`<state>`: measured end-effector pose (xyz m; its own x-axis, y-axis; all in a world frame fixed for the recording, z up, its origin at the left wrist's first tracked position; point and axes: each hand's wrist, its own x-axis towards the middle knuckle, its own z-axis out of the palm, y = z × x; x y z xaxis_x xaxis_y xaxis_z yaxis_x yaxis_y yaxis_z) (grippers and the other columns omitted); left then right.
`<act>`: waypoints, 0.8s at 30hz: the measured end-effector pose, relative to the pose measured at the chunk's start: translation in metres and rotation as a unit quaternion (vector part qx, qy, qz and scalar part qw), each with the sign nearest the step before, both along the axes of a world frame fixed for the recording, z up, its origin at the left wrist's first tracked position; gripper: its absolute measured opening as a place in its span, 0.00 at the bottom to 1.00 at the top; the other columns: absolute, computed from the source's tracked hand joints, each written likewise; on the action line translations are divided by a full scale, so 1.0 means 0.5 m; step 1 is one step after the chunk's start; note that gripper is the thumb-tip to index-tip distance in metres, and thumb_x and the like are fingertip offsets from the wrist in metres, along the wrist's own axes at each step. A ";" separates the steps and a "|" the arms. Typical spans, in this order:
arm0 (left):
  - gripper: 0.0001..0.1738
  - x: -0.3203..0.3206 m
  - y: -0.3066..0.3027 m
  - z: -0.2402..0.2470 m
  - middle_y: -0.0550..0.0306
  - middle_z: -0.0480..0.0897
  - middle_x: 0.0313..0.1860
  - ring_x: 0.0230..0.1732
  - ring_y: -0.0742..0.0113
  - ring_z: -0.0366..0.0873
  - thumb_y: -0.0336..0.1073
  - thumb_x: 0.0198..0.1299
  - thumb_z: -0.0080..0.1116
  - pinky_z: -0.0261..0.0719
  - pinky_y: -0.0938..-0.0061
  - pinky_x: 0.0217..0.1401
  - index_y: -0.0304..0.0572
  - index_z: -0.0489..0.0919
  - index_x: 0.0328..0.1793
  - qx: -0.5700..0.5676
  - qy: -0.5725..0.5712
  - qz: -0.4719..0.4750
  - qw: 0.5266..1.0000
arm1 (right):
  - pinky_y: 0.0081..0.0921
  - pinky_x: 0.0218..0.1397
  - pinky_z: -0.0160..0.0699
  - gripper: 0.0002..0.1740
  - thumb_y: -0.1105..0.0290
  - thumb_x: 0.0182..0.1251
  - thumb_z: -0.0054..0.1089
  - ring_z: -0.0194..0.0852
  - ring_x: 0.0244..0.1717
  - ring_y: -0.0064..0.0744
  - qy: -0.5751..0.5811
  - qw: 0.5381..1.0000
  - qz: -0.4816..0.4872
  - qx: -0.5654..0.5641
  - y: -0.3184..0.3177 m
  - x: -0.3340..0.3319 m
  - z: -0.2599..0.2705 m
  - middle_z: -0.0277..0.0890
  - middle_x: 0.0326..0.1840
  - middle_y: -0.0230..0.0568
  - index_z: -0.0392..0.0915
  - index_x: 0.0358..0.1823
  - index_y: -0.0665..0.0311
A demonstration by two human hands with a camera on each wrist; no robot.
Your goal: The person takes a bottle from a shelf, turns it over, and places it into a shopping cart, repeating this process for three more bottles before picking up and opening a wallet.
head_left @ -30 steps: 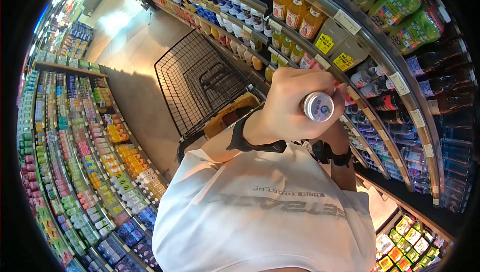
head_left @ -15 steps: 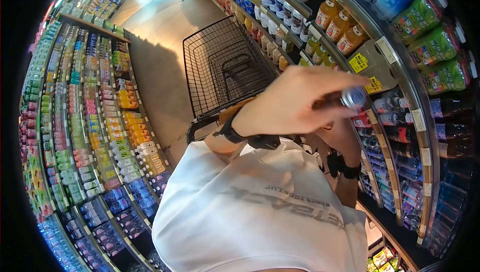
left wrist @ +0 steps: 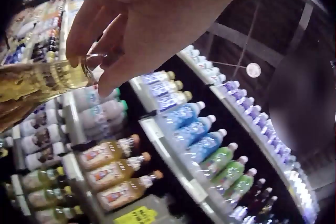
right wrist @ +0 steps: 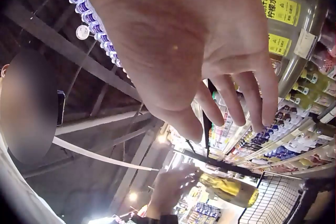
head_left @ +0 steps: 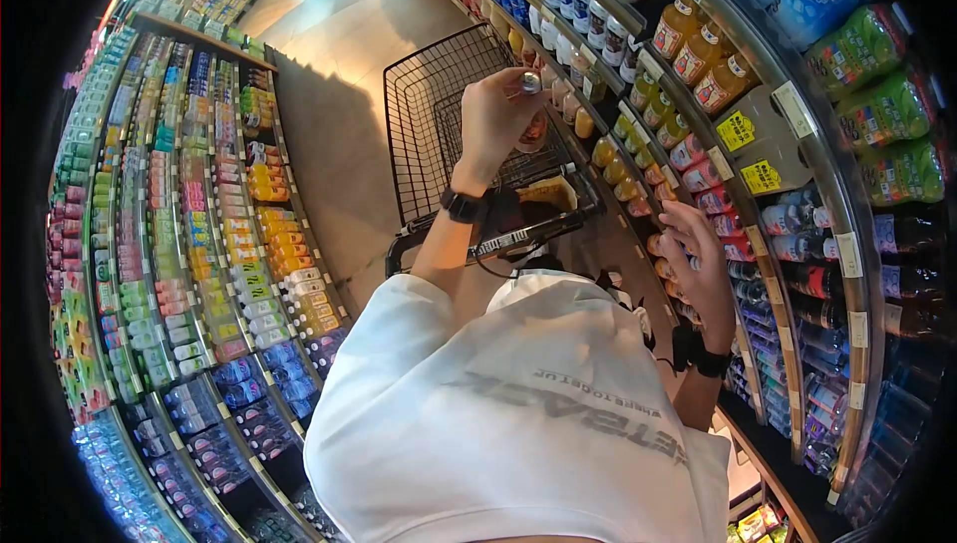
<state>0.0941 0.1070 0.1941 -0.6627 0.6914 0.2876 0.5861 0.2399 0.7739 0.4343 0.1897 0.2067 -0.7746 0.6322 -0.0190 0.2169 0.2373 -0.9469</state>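
The left hand [head_left: 490,126] grips a yellowish bottle [left wrist: 37,85] by its neck, fingers [left wrist: 81,32] curled round it. The bottle's cap [head_left: 530,82] faces up toward the head camera; its long axis runs down and away, over the cart [head_left: 401,164]. The left forearm [head_left: 441,256] reaches forward. Near the shelf [head_left: 773,292], the right hand [head_left: 701,269] is raised, fingers loosely extended and parted.
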 end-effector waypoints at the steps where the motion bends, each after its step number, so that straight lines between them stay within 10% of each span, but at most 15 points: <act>1: 0.21 -0.017 0.005 -0.034 0.52 0.92 0.40 0.42 0.67 0.90 0.37 0.55 0.81 0.89 0.70 0.45 0.32 0.89 0.52 -0.023 0.011 0.013 1.000 | 0.34 0.70 0.80 0.23 0.74 0.77 0.61 0.79 0.68 0.36 0.004 1.000 -0.004 -0.010 -0.003 0.001 0.000 0.77 0.68 0.47 0.74 0.70 0.69; 12: 0.22 -0.084 0.052 -0.373 0.43 0.88 0.33 0.32 0.53 0.87 0.38 0.52 0.81 0.84 0.61 0.38 0.27 0.86 0.45 -0.131 0.015 0.026 0.991 | 0.33 0.70 0.78 0.19 0.74 0.77 0.58 0.81 0.65 0.38 -0.025 0.999 -0.028 -0.005 -0.028 0.024 -0.013 0.79 0.64 0.46 0.77 0.66 0.68; 24: 0.14 -0.071 0.092 -0.525 0.40 0.87 0.37 0.36 0.47 0.86 0.30 0.56 0.73 0.84 0.60 0.40 0.27 0.83 0.45 -0.207 0.008 -0.016 0.978 | 0.34 0.69 0.79 0.17 0.73 0.77 0.59 0.83 0.62 0.40 -0.045 0.996 -0.069 -0.015 -0.047 0.053 -0.028 0.83 0.62 0.47 0.78 0.64 0.68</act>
<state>0.0589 0.1529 -0.0682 -0.6363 0.7714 -0.0120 0.6093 0.5120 0.6054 0.4606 0.1663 0.1929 -0.6741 0.7310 -0.1061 0.3306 0.1701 -0.9283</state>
